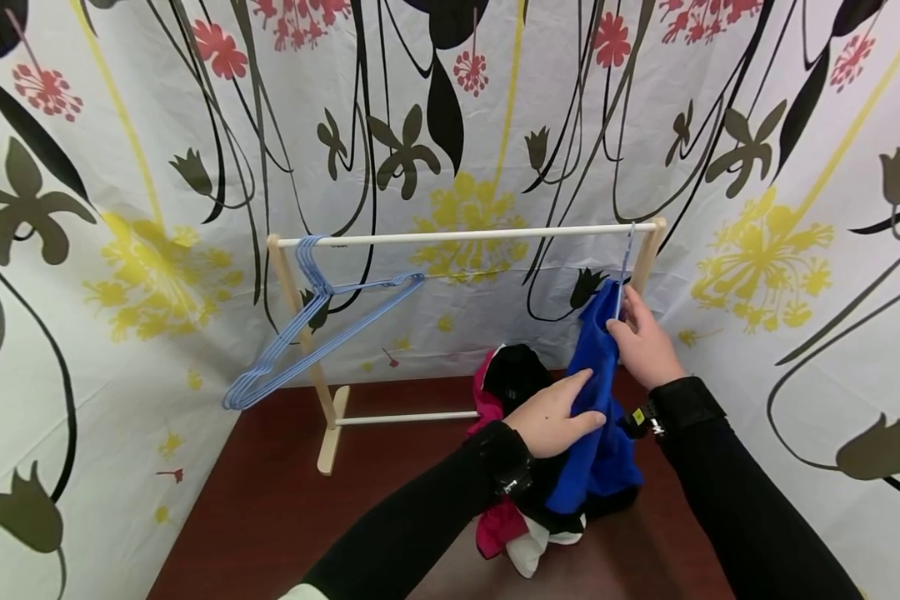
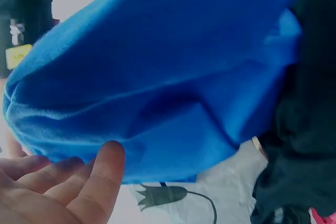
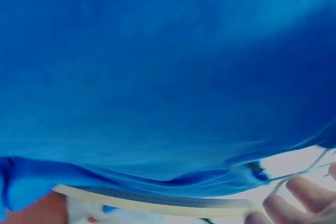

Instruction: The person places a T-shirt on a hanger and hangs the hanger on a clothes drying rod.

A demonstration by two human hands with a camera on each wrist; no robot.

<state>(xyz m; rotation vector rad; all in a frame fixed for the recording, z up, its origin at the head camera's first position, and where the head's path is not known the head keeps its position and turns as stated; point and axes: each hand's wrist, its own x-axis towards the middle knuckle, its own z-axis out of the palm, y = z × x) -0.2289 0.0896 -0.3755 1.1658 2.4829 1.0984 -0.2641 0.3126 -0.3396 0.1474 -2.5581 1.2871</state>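
Note:
A blue garment (image 1: 596, 358) hangs on a light blue hanger (image 1: 627, 254) at the right end of the white rail. My right hand (image 1: 645, 342) is at the garment's top, thumb and fingers on either side of the hanger; in the right wrist view its fingertips (image 3: 294, 195) show past the cloth's edge. Lower down, my left hand (image 1: 558, 415) rests on the garment's near side, fingers straight and thumb apart. Blue cloth (image 2: 173, 77) fills most of the left wrist view, with the left fingers (image 2: 107, 169) along its edge.
Several light blue hangers (image 1: 322, 292) hang together at the left of the rack's rail (image 1: 450, 237). A pile of black, pink and white clothes (image 1: 521, 375) lies on the dark red surface (image 1: 270, 500) beneath the blue garment. A flower-printed curtain (image 1: 450, 100) surrounds the rack.

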